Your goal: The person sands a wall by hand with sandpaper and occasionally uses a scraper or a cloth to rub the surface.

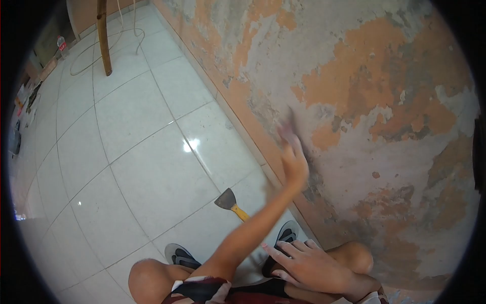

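My left hand (pixel 294 162) reaches out to the peeling wall (pixel 344 167), its fingers stretched along the surface and blurred at the tips. Patches of orange paint and bare grey plaster surround it. Over my right knee, my right hand (pixel 319 266) hangs with its fingers spread and nothing in them; whitish dust marks the fingertips. On the floor below my left forearm lies a scraper (pixel 231 202) with a wide grey blade and a yellow handle, partly hidden by the arm.
White glossy floor tiles (pixel 147 187) spread to the left. My sandalled feet (pixel 181 256) stand close to the wall's base. Farther off are a wooden pole (pixel 104 43), a loose pale cord (pixel 83 72) and a plastic bottle (pixel 62 45). Assorted items line the far left edge.
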